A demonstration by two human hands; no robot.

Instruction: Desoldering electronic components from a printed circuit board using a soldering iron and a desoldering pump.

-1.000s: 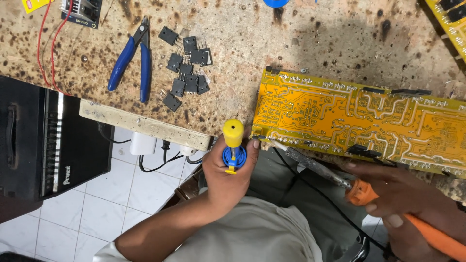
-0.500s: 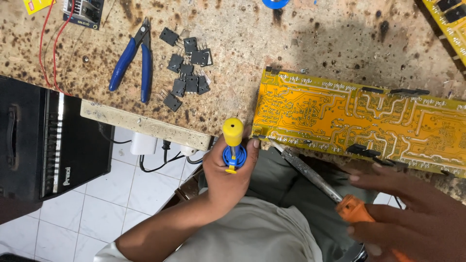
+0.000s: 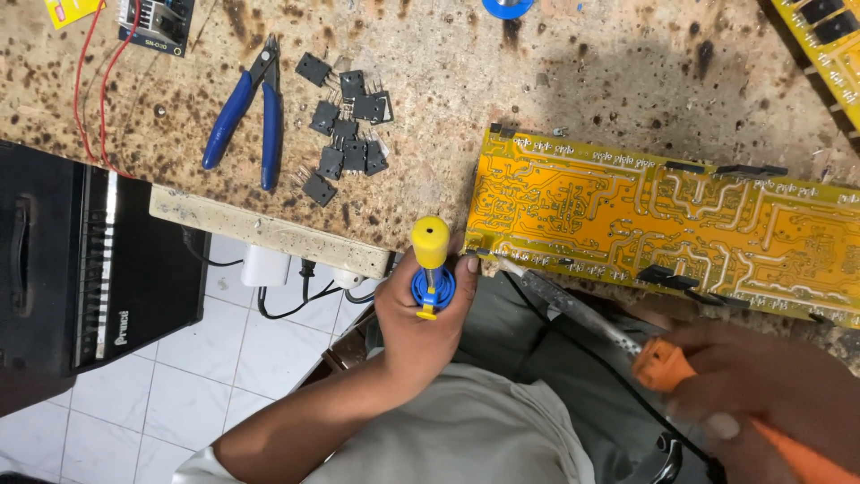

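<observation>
workbench [image 3: 555,81] edge: fingers [image 3: 445,303] closed round desoldering pump [image 3: 431,266] (yellow-blue).

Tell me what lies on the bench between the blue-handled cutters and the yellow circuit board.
A cluster of small black flat components lies between the cutters and the yellow board, then bare speckled benchtop; the head view shows it.

Bright, even light over the counter [image 3: 555,81], with no strong glare. Soft dark shadow on the counter above the yellow board [image 3: 663,215], near the top right. Dimmer below the counter edge, by the black box [image 3: 81,269] and the white floor tiles [image 3: 179,394]. Sharp and clear across the middle. Blurry right hand [image 3: 770,394] with its orange tool [image 3: 717,394] at the bottom right. Left hand [image 3: 421,314] in clear focus.
</observation>
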